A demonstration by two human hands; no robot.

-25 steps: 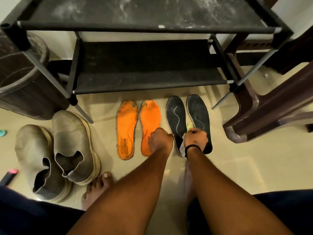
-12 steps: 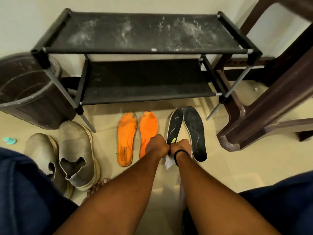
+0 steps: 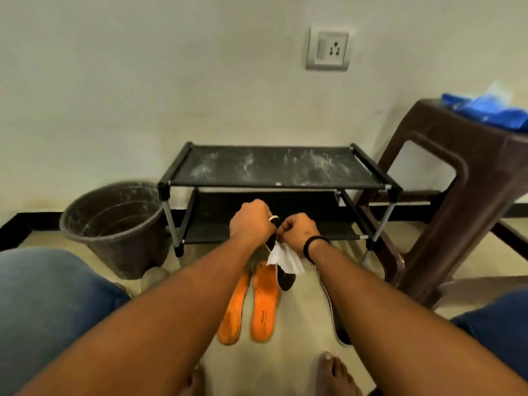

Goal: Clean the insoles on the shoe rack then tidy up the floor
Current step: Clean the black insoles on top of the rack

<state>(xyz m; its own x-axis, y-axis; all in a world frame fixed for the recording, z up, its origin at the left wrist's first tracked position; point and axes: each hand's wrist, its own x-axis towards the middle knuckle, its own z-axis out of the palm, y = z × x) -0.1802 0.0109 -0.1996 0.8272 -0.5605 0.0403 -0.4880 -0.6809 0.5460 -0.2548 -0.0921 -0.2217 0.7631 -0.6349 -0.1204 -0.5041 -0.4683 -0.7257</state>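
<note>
Above the tiled floor your left hand grips the light, floppy black insole while your right hand pinches a wipe against it.

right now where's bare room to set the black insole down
Both shelves of the shoe rack are bare, though the top one is dusty. Open floor lies between the orange insoles and the other black insole. Crowded at left, by the bucket. The hands hold the black insole and a wipe.
</note>
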